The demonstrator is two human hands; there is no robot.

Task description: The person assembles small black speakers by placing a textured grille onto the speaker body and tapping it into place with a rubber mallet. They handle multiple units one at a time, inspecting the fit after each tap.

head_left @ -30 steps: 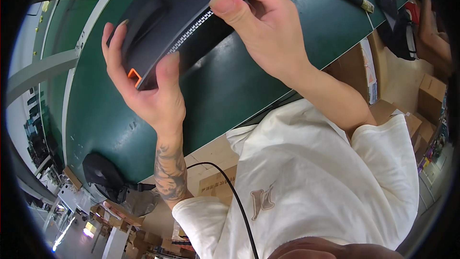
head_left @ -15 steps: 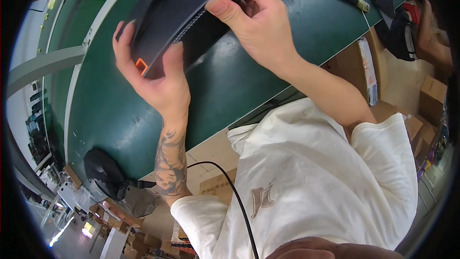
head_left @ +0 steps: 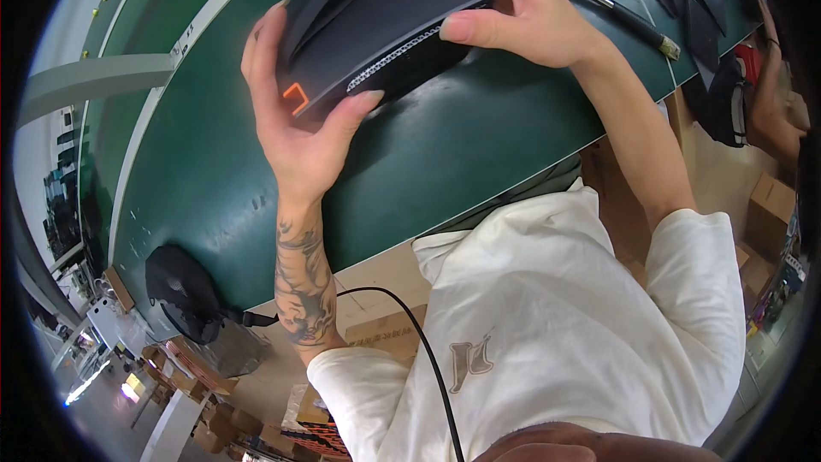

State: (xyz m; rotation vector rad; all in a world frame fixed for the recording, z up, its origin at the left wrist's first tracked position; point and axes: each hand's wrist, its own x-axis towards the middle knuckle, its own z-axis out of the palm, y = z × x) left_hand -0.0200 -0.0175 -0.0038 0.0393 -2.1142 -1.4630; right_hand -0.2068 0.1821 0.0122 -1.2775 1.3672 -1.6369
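Note:
Between my two hands is a black, box-like housing (head_left: 385, 13) with a long recessed slot in its upper face. A pale strip with a row of small teeth or perforations runs along its near edge. An orange bracket-shaped mark (head_left: 295, 97) shows at its left corner. My left hand (head_left: 304, 133) grips that end, thumb at the near edge and fingers over the far side. My right hand (head_left: 534, 21) grips the right end, thumb on the near edge; its other fingers are partly hidden behind it. The housing is at the green table (head_left: 479, 133); whether it touches the top, I cannot tell.
A hammer (head_left: 620, 15) with a black grip lies right of the housing. Beyond it are several flat black pieces (head_left: 701, 13). A black bag (head_left: 184, 291) sits at the table's left end, near a grey frame bar (head_left: 103, 90). Another person's arm (head_left: 774, 90) shows at far right.
Both hands have shifted right and slightly away from me with the housing, showing more of its slotted upper face. The whole view has also shifted a little. Both hands keep their grip.

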